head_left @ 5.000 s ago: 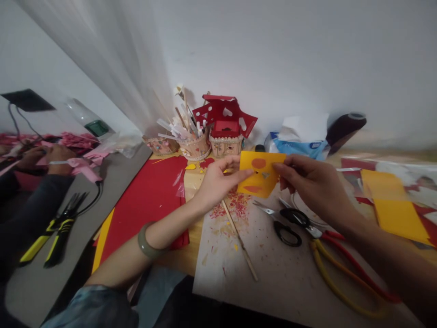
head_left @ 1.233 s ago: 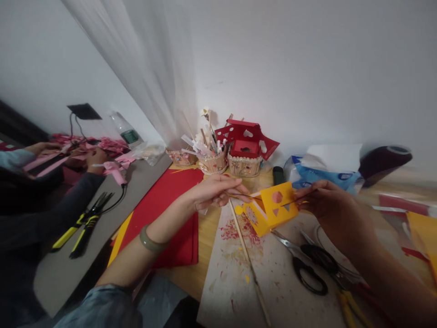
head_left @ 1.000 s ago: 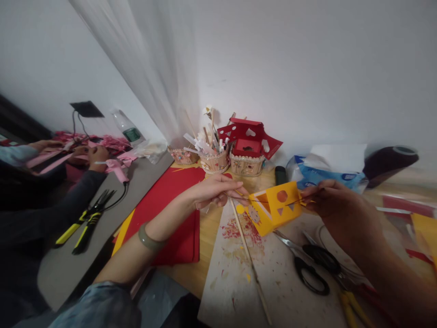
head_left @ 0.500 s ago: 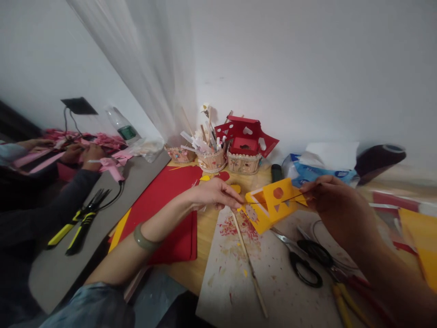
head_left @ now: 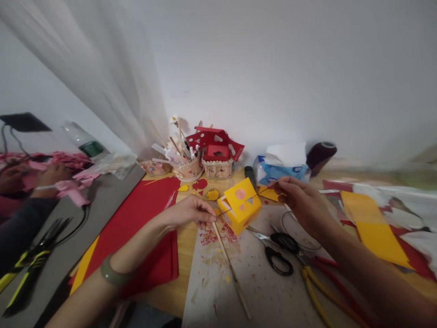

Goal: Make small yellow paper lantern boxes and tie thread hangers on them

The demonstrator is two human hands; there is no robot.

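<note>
My left hand (head_left: 187, 212) pinches one end of a thin dark cord (head_left: 223, 212) between thumb and fingertips. The other end is pinched in my right hand (head_left: 302, 200). Between them a small yellow paper box (head_left: 251, 212), decorated with a pink circle and small triangles, hangs tilted above the work board, with the cord running across its top. A slim wooden stick (head_left: 232, 269) slants down from just below my left fingertips; I cannot tell whether it is tied to the cord. Black-handled scissors (head_left: 279, 262) and yellow-handled pliers (head_left: 312, 291) lie below my right hand.
Red sheets (head_left: 153, 214) lie at left, yellow sheets (head_left: 372, 223) at right. Decorated baskets (head_left: 187, 171), a red paper box (head_left: 218, 148) and a tissue pack (head_left: 280, 171) line the wall. A co-worker's hand (head_left: 54, 175) is near a pink glue gun (head_left: 71, 191).
The view has swung to the right, so everything appears further left. The yellow box has turned and tilted on the cord. Both hands still pinch the cord.
</note>
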